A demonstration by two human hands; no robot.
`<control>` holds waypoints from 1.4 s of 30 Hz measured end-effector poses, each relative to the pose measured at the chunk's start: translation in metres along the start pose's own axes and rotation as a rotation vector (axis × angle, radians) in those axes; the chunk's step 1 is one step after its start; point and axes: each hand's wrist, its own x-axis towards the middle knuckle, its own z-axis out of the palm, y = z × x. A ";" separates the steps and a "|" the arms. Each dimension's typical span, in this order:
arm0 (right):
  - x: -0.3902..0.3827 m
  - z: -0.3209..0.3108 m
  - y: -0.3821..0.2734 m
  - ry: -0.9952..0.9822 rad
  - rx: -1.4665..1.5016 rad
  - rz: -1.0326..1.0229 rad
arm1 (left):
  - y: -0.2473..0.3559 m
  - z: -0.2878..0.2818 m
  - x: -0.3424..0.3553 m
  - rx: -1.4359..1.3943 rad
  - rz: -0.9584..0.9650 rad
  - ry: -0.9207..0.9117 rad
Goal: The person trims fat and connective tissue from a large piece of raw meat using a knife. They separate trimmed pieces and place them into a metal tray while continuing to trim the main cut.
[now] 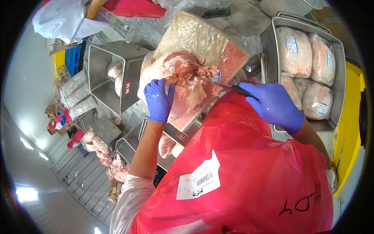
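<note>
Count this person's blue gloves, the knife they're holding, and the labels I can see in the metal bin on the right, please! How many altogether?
Blue gloves: 2
Knife: 1
Labels showing in the right-hand metal bin: 3
Total: 6

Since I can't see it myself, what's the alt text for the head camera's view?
A person's right grip holds a knife to raw meat on a board, while the left grip rests on the meat, both blue-gloved. A red plastic apron fills the foreground; to the right stands a metal tub of wrapped meat packs.
</note>
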 end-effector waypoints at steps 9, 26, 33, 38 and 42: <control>-0.009 -0.004 -0.043 0.003 0.114 0.023 | -0.022 0.029 -0.014 -0.258 -0.056 0.094; 0.144 -0.026 -0.183 -0.503 -0.585 -0.184 | -0.058 0.063 -0.042 -0.522 -0.443 0.518; 0.219 0.017 -0.268 -1.023 -1.308 -0.686 | -0.058 0.079 -0.030 -0.539 -0.533 0.419; 0.200 0.054 -0.241 -0.727 -0.843 -0.254 | -0.062 0.073 -0.036 -0.530 -0.543 0.381; 0.197 0.064 -0.197 -0.588 -0.655 -0.175 | -0.064 0.068 -0.033 -0.512 -0.488 0.368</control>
